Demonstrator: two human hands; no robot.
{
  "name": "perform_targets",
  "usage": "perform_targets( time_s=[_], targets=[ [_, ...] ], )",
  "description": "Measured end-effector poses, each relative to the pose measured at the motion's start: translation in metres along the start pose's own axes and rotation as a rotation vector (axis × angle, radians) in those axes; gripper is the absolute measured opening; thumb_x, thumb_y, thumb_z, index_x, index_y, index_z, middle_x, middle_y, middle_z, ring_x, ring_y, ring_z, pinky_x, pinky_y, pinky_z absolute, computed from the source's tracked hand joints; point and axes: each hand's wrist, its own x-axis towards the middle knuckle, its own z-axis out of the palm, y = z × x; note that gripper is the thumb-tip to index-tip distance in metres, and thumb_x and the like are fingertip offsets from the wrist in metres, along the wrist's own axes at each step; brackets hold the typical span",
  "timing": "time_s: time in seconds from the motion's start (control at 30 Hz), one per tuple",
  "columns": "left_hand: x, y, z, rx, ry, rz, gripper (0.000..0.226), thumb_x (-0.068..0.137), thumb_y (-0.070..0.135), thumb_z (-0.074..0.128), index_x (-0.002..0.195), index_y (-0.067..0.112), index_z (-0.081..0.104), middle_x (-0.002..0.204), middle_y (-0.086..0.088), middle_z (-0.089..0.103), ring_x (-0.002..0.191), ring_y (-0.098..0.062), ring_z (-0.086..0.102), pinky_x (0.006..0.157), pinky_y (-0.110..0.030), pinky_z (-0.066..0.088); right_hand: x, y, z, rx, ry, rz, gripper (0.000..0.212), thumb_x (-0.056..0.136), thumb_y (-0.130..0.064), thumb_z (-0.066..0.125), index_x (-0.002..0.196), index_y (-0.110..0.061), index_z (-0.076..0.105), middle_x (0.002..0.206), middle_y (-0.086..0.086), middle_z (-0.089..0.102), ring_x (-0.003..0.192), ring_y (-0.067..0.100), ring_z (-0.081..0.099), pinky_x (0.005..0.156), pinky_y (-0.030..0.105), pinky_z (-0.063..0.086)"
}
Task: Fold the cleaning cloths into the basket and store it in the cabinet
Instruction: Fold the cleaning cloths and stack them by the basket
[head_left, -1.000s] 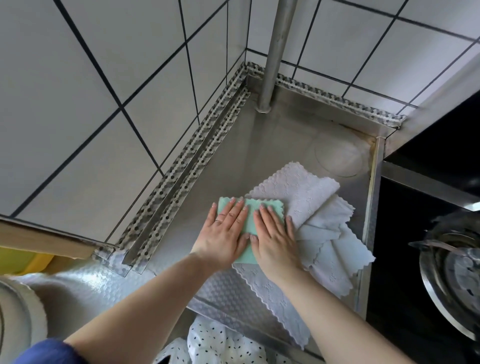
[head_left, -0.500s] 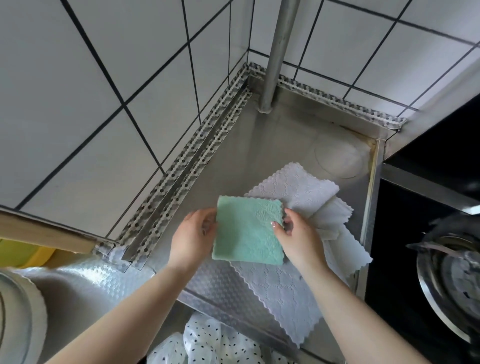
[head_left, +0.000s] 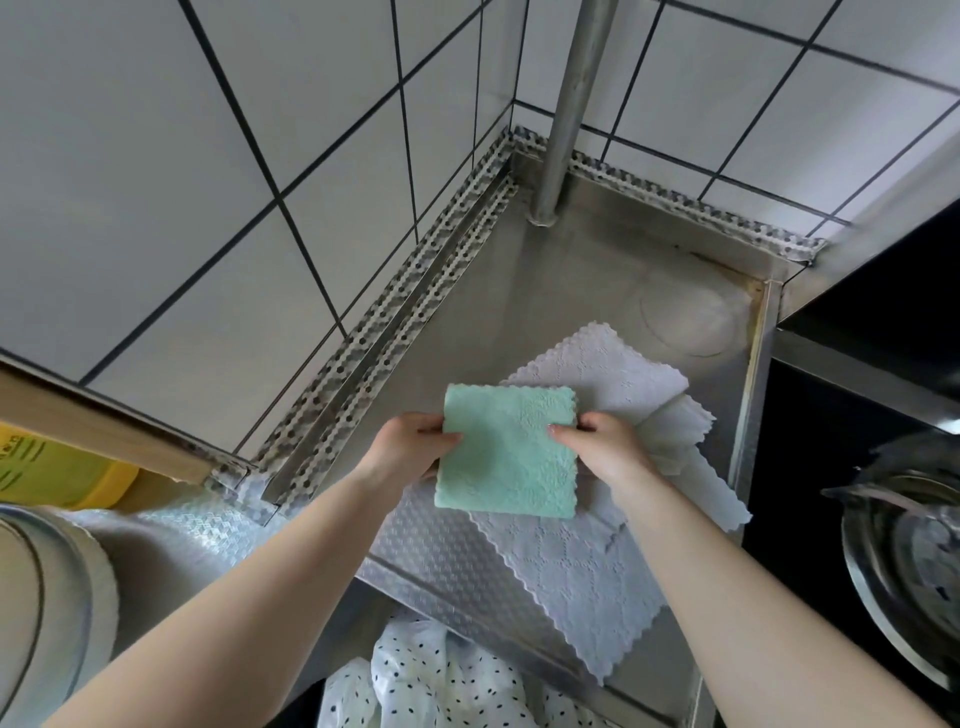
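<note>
Head view, from the left: a yellow container (head_left: 62, 470) sits under a wooden ledge, and a pale round rim (head_left: 31, 597) shows at the near edge; neither plays a part here. The steel bench (head_left: 519, 291) fills the corner below the tiled wall (head_left: 208, 156), with a metal pipe (head_left: 569, 109) rising from its far corner.

The left hand (head_left: 402, 449) pinches the left edge of the folded green cloth (head_left: 506, 452), thumb on top and fingers curled underneath. The cloth is a tidy square held a little above the bench, its near part hanging over the lower pile. The right hand (head_left: 602, 449) grips the opposite edge in the same way. Holding both sides probably keeps the fold from springing open while the cloth is carried.

Under and to the right of it, the white cloths (head_left: 587, 566) lie loose and overlapping on the bench, one trailing toward the front edge, so they still need folding. A spotted bag (head_left: 431, 680) shows below the bench front.

At the far right is a black hob (head_left: 831, 467) with a metal pot (head_left: 909, 561). No basket or cabinet is in sight, so I judge the green cloth is about to be taken out of frame.
</note>
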Motion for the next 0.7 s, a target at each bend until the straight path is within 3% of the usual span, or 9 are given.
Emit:
perform_targets(
  time_s=[0.13,0.23,0.3,0.37,0.43,0.53,0.6,0.7],
  targets=[
    [-0.009,0.002,0.002,-0.077,-0.047,0.006,0.011,0.086,0.013,0.066,0.097,0.012,0.069,0.101,-0.008,0.072,0.095,-0.025,0.069,0.089,-0.042,0.055,-0.023,-0.008,-0.002,0.238,-0.021,-0.045,0.005,0.09,-0.02,0.061,0.086,-0.021,0.059,0.099,0.006,0.069,0.087,0.021,0.066,0.085,0.04,0.052],
    [-0.02,0.003,-0.004,-0.112,-0.012,0.05,0.013,0.087,0.016,0.067,0.097,0.009,0.064,0.102,-0.009,0.071,0.093,-0.024,0.069,0.086,-0.042,0.056,-0.043,-0.011,0.002,0.438,-0.084,-0.001,0.006,0.094,-0.019,0.056,0.094,-0.025,0.058,0.103,0.002,0.068,0.096,0.024,0.065,0.091,0.047,0.051],
    [-0.03,0.0,-0.016,0.019,0.069,0.12,0.015,0.087,0.023,0.066,0.098,0.013,0.062,0.098,-0.001,0.069,0.089,-0.018,0.067,0.079,-0.035,0.057,-0.058,-0.012,0.012,0.539,-0.17,0.047,0.009,0.095,-0.017,0.052,0.101,-0.022,0.057,0.103,0.003,0.068,0.094,0.023,0.066,0.087,0.046,0.053],
    [-0.043,-0.005,-0.032,0.141,0.169,0.181,0.022,0.089,0.025,0.064,0.108,0.017,0.059,0.1,0.006,0.065,0.088,-0.012,0.063,0.074,-0.025,0.051,-0.074,-0.012,0.03,0.534,-0.265,0.098,0.015,0.096,-0.016,0.051,0.111,-0.017,0.055,0.106,0.005,0.068,0.088,0.023,0.067,0.079,0.044,0.055],
    [-0.052,-0.017,-0.053,0.228,0.265,0.202,0.035,0.089,0.026,0.063,0.122,0.018,0.055,0.11,0.004,0.063,0.094,-0.014,0.062,0.079,-0.026,0.051,-0.087,-0.011,0.055,0.492,-0.353,0.152,0.021,0.096,-0.014,0.05,0.117,-0.015,0.05,0.112,0.009,0.066,0.085,0.024,0.067,0.072,0.041,0.057],
    [-0.062,-0.034,-0.079,0.378,0.359,0.213,0.042,0.09,0.024,0.06,0.131,0.018,0.05,0.119,0.004,0.06,0.091,-0.011,0.06,0.083,-0.026,0.05,-0.097,-0.008,0.091,0.442,-0.439,0.193,0.026,0.097,-0.012,0.048,0.123,-0.018,0.045,0.119,0.008,0.063,0.093,0.025,0.067,0.075,0.04,0.057],
    [-0.063,-0.042,-0.088,0.466,0.393,0.213,0.045,0.09,0.019,0.057,0.134,0.017,0.047,0.122,0.003,0.059,0.088,-0.012,0.061,0.079,-0.026,0.051,-0.1,-0.006,0.112,0.417,-0.446,0.204,0.031,0.098,-0.012,0.046,0.127,-0.02,0.04,0.123,0.008,0.059,0.098,0.026,0.066,0.074,0.039,0.058],
    [-0.064,-0.047,-0.087,0.656,0.409,0.237,0.051,0.09,0.015,0.052,0.139,0.017,0.041,0.125,-0.006,0.06,0.099,-0.022,0.062,0.079,-0.031,0.053,-0.101,0.001,0.132,0.407,-0.412,0.245,0.03,0.097,-0.01,0.047,0.124,-0.02,0.039,0.126,0.01,0.055,0.103,0.03,0.063,0.068,0.04,0.059]
  ],
)
